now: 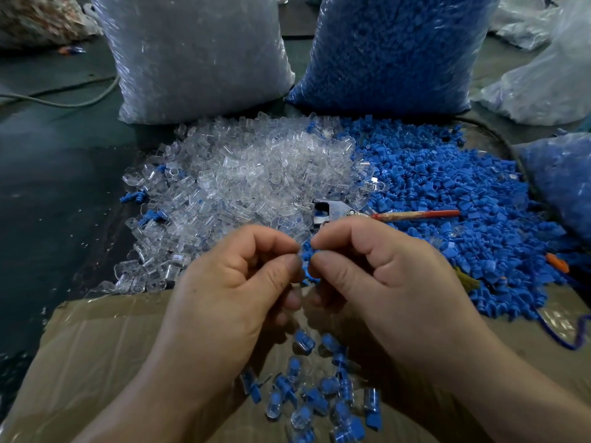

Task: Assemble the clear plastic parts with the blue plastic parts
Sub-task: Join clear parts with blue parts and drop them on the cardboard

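Observation:
My left hand (236, 273) and my right hand (374, 266) meet fingertip to fingertip over the near edge of the piles. Between them sits a blue plastic part (307, 263), which my right thumb and forefinger pinch. My left thumb and forefinger pinch a clear plastic part (300, 243) against it, mostly hidden by the fingers. A heap of clear parts (256, 174) lies behind my left hand, a heap of blue parts (447, 199) behind my right. Several assembled clear-and-blue pieces (316, 394) lie on the cardboard below my wrists.
Flattened cardboard (105, 353) covers the near floor. A bag of clear parts (198, 55) and a bag of blue parts (393, 52) stand at the back. A red-handled metal tool (383, 214) lies on the piles. Another blue bag (563, 180) is at the right.

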Tool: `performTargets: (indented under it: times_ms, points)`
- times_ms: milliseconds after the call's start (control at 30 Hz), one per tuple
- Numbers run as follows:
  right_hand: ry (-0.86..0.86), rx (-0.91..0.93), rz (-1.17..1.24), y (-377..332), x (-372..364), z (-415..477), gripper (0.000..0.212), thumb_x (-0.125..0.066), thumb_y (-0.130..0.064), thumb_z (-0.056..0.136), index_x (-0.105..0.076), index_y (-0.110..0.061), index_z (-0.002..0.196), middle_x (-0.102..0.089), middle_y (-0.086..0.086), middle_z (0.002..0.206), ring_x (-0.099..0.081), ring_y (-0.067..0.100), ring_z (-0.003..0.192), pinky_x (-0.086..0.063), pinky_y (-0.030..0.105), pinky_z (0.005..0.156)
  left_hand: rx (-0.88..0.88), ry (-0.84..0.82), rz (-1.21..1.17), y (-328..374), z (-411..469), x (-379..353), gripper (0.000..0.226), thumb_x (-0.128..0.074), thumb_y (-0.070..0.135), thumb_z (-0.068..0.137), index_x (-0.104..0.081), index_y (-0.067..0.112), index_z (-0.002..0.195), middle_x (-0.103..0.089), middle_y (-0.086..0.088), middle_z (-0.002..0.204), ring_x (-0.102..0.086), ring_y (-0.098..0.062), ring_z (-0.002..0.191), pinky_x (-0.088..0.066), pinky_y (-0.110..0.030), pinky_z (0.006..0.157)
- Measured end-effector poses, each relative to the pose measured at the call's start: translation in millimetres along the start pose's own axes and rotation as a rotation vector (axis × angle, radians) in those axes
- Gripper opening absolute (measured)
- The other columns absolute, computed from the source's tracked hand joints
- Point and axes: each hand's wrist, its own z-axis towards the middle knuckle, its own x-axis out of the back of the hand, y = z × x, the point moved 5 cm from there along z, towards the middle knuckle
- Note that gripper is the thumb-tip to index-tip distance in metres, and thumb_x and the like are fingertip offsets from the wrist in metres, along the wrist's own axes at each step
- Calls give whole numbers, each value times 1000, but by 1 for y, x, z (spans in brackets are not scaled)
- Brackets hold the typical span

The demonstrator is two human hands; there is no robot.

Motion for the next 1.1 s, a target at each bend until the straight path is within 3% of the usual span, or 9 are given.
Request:
performTargets:
  times_ms: [100,267,467,600,667,733,800,933,1100]
  points:
    - [67,147,-180,-10,3,-2,8,-59,-36,89,-58,-35,97,-66,-18,83,-67,4,75,-52,25,60,9,-23,-34,1,-1,-3,21,-67,38,74,-74,32,92,-73,-4,74,-68,-12,59,-52,-23,52]
    - [34,271,-343,-17,-2,-1,14,-48,-37,94,-60,-32,99,-62,-15,86,-62,5,80,-51,30,65,43,-23,-34,6,0,-4,12,-65,26,84,-74,30,91,-70,-9,65,-63,-18,50,-50,-23,47]
    - [-31,298,-406,-14,-5,3,25,-48,-30,97,-65,-24,113,-60,-6,99,-61,16,86,-52,40,69,97,-55,-134,9,0,-6,24,-71,31,65,-75,23,87,-68,-11,64,-64,-18,52,-49,-23,46]
    - [-28,314,-546,-12,-1,2,30,-50,-29,93,-59,-28,122,-58,-9,113,-54,11,105,-50,28,86,110,-17,-109,4,2,-3,16,-74,11,78,-75,24,86,-69,-10,69,-64,-19,53,-50,-23,46]
    - [22,208,-756,-3,12,8,49,-50,-40,88,-40,-34,135,-49,-12,130,-40,9,122,-37,32,100,103,9,-64,5,2,1,20,-75,11,76,-74,28,87,-69,-8,65,-64,-17,52,-50,-21,46]
    - [-32,-11,-926,13,27,17,68,-48,-54,84,-18,-38,143,-33,-8,148,-24,15,138,-27,39,112,101,16,-43,7,3,3,23,-72,7,80,-73,30,84,-70,-10,66,-63,-15,50,-51,-21,45]
    - [-116,-155,-1048,28,35,21,76,-42,-64,85,-9,-35,147,-24,-2,155,-19,24,144,-19,43,117,119,9,-46,8,3,4,25,-69,6,84,-73,31,82,-70,-14,69,-62,-15,50,-51,-21,45]
    - [-144,-196,-1134,33,38,23,74,-31,-70,80,-22,-34,143,-44,-4,140,-37,25,129,-28,43,110,126,3,-45,9,4,3,27,-68,6,84,-73,32,81,-71,-14,70,-63,-14,52,-50,-20,45]
    - [-95,-169,-1139,29,38,30,54,-46,-58,82,-43,-33,130,-57,-6,116,-43,23,111,-35,43,97,117,1,-18,5,5,5,26,-68,8,85,-73,34,86,-72,-13,72,-63,-14,53,-50,-19,46]
